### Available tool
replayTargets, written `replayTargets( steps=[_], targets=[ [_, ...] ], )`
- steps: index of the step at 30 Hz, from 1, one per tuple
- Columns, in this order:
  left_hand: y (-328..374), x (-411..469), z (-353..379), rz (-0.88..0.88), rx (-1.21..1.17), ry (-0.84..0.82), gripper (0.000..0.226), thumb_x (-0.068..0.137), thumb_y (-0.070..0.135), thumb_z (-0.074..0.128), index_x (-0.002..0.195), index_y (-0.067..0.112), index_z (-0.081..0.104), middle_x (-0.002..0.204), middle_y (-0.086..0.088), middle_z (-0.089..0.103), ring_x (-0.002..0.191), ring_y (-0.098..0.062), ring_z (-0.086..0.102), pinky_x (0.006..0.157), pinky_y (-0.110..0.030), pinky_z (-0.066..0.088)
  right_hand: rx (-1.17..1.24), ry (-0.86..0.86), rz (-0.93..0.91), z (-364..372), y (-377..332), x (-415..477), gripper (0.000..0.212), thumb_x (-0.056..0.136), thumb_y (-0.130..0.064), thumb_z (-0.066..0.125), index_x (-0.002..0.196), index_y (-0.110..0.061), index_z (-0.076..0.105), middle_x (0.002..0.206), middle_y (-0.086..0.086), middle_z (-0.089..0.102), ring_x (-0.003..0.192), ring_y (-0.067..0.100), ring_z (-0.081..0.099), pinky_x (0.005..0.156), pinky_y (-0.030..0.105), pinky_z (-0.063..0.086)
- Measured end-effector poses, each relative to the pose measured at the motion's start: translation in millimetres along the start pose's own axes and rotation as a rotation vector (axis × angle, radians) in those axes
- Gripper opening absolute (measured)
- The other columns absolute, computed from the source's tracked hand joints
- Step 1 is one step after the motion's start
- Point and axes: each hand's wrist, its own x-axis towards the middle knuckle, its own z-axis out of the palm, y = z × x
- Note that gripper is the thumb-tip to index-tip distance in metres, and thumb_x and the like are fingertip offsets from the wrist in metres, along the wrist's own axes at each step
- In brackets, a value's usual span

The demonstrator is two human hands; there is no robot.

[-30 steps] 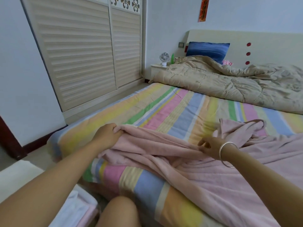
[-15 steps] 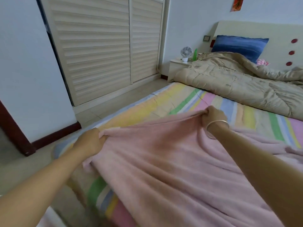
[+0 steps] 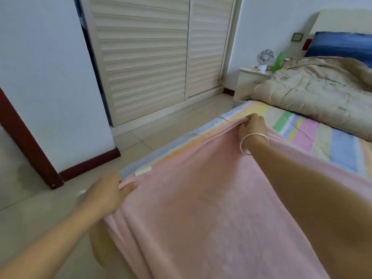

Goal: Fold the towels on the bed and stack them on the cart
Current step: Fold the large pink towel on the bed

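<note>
A large pink towel [image 3: 211, 198] lies spread flat over the near corner of the striped bed [image 3: 326, 146], its front part hanging over the edge. My left hand [image 3: 108, 192] grips the towel's near corner at the bed's corner. My right hand [image 3: 251, 125], with a silver bangle on the wrist, pinches the towel's far corner near the bed's left edge. The edge between both hands is pulled taut. A small white label [image 3: 143, 170] shows on that edge. The cart is out of view.
A beige quilt [image 3: 314, 97] lies bunched across the head of the bed, with a blue pillow [image 3: 340, 45] behind it. A bedside table [image 3: 251, 77] carries a small white fan [image 3: 265, 59]. Louvred wardrobe doors [image 3: 153, 57] line the left wall across tiled floor [image 3: 40, 208].
Both hands have drawn apart while holding the towel, stretching it from a crumpled heap into a flat sheet. My right hand moved far forward along the bed edge. The view turned left.
</note>
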Motion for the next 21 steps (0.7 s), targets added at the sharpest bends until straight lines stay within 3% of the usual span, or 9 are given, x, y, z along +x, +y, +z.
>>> replayTargets(
  steps=[4,7,10,13,15,18,21],
  targets=[
    [-2,8,-2,-0.027,-0.022,-0.090,0.056,0.084,0.066,0.054,0.060,0.016,0.053,0.057,0.001,0.050,0.054,-0.015,0.048,0.049,-0.030,0.027,-0.029,0.007,0.021,22,1,19,0.030,0.093,-0.012,0.041,0.119,-0.005,0.054,0.127,0.018,0.047,0.107,0.039,0.053,0.092,0.041,0.041],
    [-7,10,4,-0.027,-0.017,-0.100,0.060,0.081,0.070,0.055,0.063,0.013,0.056,0.062,-0.001,0.056,0.059,-0.016,0.052,0.054,-0.031,0.031,-0.043,-0.164,0.043,53,10,8,0.034,0.093,-0.013,0.047,0.125,-0.004,0.052,0.134,0.018,0.041,0.113,0.038,0.051,0.099,0.039,0.038],
    [-7,5,19,-0.041,0.023,-0.074,0.061,0.079,0.075,0.053,0.068,0.015,0.059,0.067,0.003,0.059,0.064,-0.013,0.055,0.058,-0.031,0.038,-0.184,-0.489,-0.026,82,17,-20,0.063,0.093,-0.018,0.053,0.150,-0.016,0.025,0.158,0.015,0.007,0.134,0.034,0.037,0.109,0.036,0.028],
    [0,1,22,-0.072,0.054,-0.103,0.058,0.080,0.075,0.052,0.063,0.020,0.047,0.064,0.006,0.052,0.064,-0.013,0.052,0.054,-0.030,0.033,-0.474,-0.476,-0.157,81,5,-45,0.077,0.093,-0.007,0.043,0.154,-0.026,0.000,0.160,0.009,-0.016,0.127,0.035,0.046,0.098,0.041,0.040],
    [2,0,18,-0.096,-0.002,-0.145,0.055,0.080,0.074,0.054,0.063,0.022,0.045,0.065,0.007,0.051,0.067,-0.014,0.052,0.056,-0.030,0.033,-0.641,-0.361,-0.298,66,-18,-71,0.079,0.090,-0.006,0.049,0.152,-0.026,0.004,0.160,0.007,-0.010,0.121,0.032,0.047,0.091,0.039,0.046],
    [-6,-2,6,-0.208,-0.388,-0.282,0.051,0.075,0.070,0.063,0.063,0.022,0.049,0.065,0.008,0.053,0.063,-0.010,0.052,0.056,-0.026,0.037,-0.525,-0.416,-0.508,30,-43,-142,0.057,0.090,-0.025,0.058,0.141,-0.025,0.032,0.145,0.000,0.035,0.123,0.023,0.044,0.092,0.036,0.046],
    [-21,-16,-14,-0.408,-0.853,-0.488,0.067,0.065,0.068,0.075,0.106,0.016,0.066,0.096,0.001,0.074,0.088,-0.014,0.070,0.075,-0.028,0.055,-0.129,-0.631,-0.572,-20,-58,-235,0.028,0.089,-0.033,0.057,0.117,-0.028,0.054,0.107,-0.008,0.059,0.101,0.016,0.057,0.084,0.028,0.044]
  ],
)
